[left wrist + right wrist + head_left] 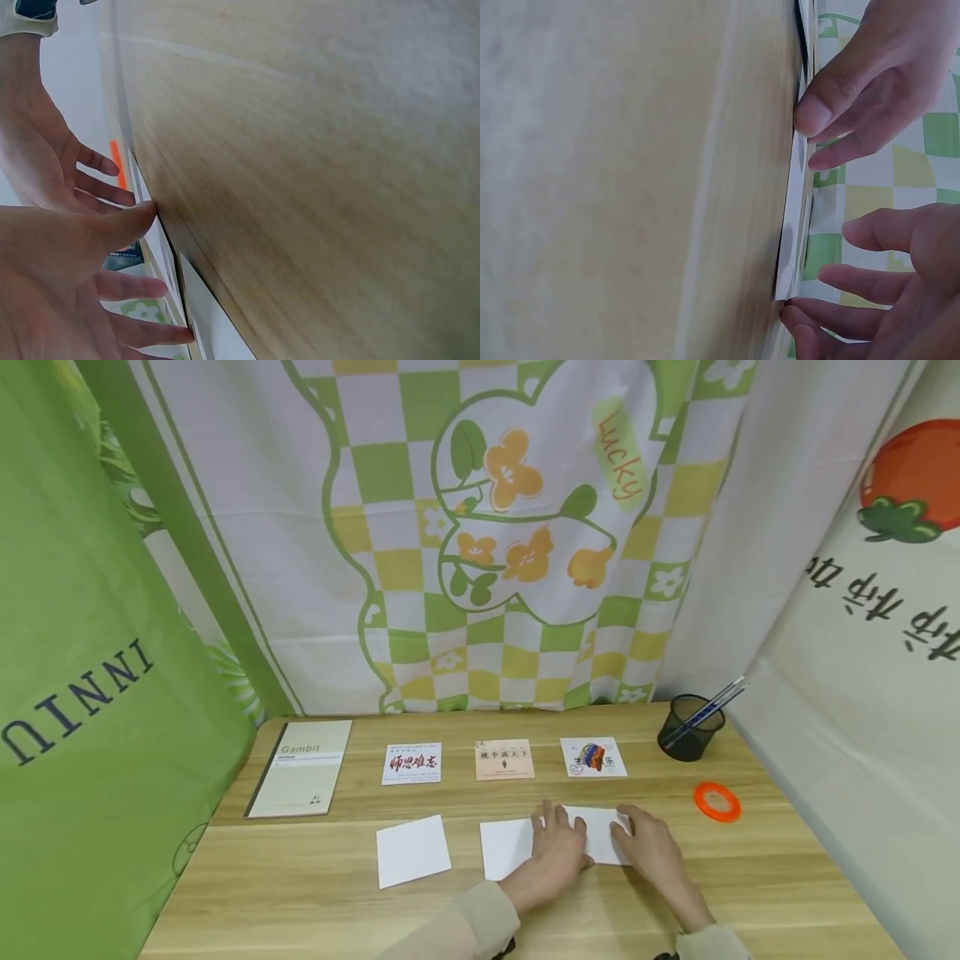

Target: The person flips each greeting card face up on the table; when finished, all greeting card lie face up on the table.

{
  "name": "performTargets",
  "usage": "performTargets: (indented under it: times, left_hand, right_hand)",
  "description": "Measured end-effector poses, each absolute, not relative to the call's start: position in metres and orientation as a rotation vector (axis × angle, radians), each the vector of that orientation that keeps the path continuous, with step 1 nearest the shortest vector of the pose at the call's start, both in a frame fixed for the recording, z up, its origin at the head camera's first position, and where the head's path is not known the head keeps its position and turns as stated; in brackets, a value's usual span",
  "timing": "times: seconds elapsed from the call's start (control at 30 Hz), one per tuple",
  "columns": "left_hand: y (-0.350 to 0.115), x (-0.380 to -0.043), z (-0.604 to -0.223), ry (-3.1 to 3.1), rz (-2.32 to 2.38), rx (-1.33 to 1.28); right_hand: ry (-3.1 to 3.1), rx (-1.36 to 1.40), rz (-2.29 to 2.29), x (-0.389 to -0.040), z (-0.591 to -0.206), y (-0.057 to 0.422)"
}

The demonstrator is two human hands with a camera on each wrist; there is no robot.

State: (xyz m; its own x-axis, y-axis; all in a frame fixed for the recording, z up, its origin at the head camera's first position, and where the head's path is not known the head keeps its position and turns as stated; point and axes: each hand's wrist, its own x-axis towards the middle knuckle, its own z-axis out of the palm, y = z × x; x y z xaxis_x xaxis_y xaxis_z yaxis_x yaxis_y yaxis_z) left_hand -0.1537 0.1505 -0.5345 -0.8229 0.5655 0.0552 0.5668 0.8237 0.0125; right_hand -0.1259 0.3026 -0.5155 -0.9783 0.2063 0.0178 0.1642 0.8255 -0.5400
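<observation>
Three blank white cards lie in a row on the table: a left card (412, 852), a middle card (504, 848) and a right card (602, 837). My left hand (557, 853) rests fingertips and thumb at the left side of the right card, overlapping the middle card's right edge. At the right card's right edge, my right hand (651, 850) touches it with its fingertips. The left wrist view shows the left hand (60, 277) with fingers extended and its thumb touching a card edge. In the right wrist view, the right hand's (900, 285) fingers are spread and loosely bent.
Behind stand a printed card with red writing (412, 764), a beige card (504, 760) and a card with a colourful picture (573, 756), all flat. A notebook (300, 777) lies left; an orange tape roll (700, 802) and a black mesh pen holder (686, 745) are right.
</observation>
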Motion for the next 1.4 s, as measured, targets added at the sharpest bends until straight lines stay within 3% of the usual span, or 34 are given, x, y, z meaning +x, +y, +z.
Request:
performTargets:
  times: [0.6,1.4]
  left_hand:
    - [0.150,-0.157,-0.532,-2.956,-0.141,-0.904]
    - [0.144,-0.157,-0.531,-2.958,-0.146,-1.018]
  right_hand:
    - [-2.645,-0.311,1.156,-0.128,-0.515,0.321]
    - [-2.735,-0.340,1.284,-0.126,-0.511,0.337]
